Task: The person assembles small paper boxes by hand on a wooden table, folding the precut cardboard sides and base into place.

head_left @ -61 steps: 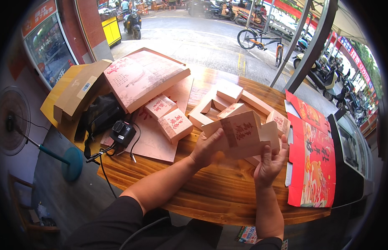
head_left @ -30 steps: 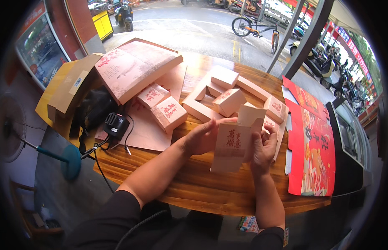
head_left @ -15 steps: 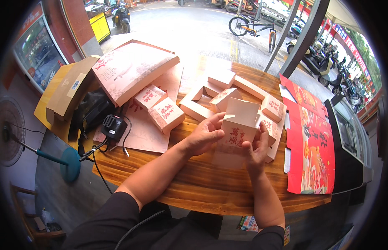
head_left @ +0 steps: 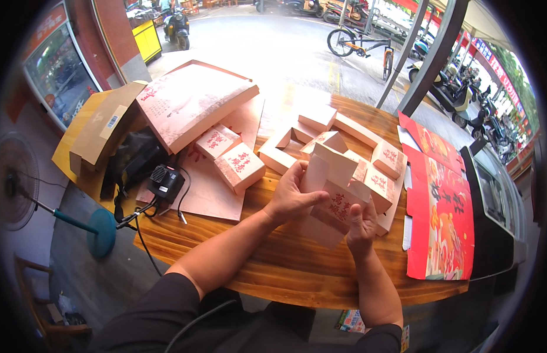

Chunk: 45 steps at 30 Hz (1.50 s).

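Observation:
Above the wooden table I hold a small pink cardboard box [head_left: 338, 206] with red lettering, tilted, its end flaps unfolded at top and bottom. My left hand [head_left: 292, 195] grips its left side, thumb on the printed face. On the right edge my right hand [head_left: 364, 225] closes, thumb upright in front and fingers hidden behind. Just beyond the hands lies a shallow pink box tray [head_left: 277, 160] with several small pink boxes in and on it, one of them a lettered box [head_left: 380, 183].
Two small pink boxes [head_left: 240, 167] lie left, beside a large pink box [head_left: 197, 100]. A black device with cables [head_left: 166, 181] and a brown carton [head_left: 106, 126] sit farther left. Flat red printed cardboard [head_left: 441, 217] covers the wooden table's [head_left: 273, 270] right end. A fan [head_left: 100, 232] stands left.
The held box has tipped over to the left-high, right-low slant, and its upper flaps now face differently. Both hands keep their hold. The whole view has shifted slightly.

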Tool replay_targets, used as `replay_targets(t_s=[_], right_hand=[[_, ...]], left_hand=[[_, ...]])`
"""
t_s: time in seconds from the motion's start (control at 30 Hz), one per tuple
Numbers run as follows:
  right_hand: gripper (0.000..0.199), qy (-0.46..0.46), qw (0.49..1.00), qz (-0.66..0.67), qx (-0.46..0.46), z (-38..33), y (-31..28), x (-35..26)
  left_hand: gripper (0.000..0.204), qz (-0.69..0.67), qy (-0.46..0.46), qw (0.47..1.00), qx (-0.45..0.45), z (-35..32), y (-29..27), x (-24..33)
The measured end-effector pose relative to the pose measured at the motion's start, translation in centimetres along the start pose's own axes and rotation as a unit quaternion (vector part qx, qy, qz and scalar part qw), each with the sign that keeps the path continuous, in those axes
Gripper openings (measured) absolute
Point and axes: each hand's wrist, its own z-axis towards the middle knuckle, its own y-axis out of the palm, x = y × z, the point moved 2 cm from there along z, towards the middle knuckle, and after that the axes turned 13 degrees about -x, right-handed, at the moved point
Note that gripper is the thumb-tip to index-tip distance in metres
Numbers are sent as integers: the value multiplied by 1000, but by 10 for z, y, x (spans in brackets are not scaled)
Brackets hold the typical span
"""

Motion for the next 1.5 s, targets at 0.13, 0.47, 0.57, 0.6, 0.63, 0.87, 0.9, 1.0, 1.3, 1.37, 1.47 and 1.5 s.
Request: replay_targets(t_s=[0.13, 0.47, 0.57, 0.6, 0.63, 0.87, 0.9, 1.0, 1.3, 1.37, 1.47, 1.5], right_hand=[[36, -14, 1000, -3, 19, 0, -2, -2], [9, -31, 995, -56, 82, 1, -15, -4], [8, -45, 993, -71, 81, 2, -17, -5], [8, -40, 994, -59, 77, 2, -17, -6], [8, -34, 996, -48, 73, 1, -18, -7], [9, -56, 992, -100, 61, 7, -9, -24], [8, -56, 991, -100, 64, 8, -7, -26], [7, -54, 992, -95, 70, 6, -9, -26], [10, -35, 995, -35, 88, 6, -7, -30], [10, -36, 995, -31, 89, 4, -9, -28], [9, -50, 995, -32, 84, 2, -13, -21], [8, -59, 994, -35, 86, 2, -9, -21]], left_hand=[[56, -4, 10, 1000, 8, -1, 8, 8], [36, 69, 47, 996, -23, -4, 12, 6], [28, 90, 54, 994, -21, -4, 14, 8], [27, 94, 59, 994, -23, -5, 15, 9], [27, 98, 63, 993, -25, -5, 16, 9], [26, 195, 106, 974, -36, -8, 26, 21], [27, 225, 112, 967, -33, -7, 27, 24], [26, 326, 144, 934, -27, -7, 29, 29], [25, 409, 285, 867, -23, -12, 39, 29], [27, 415, 301, 858, -27, -11, 39, 28], [27, 423, 248, 871, -15, -13, 38, 28], [26, 384, 225, 895, 0, -13, 37, 26]])
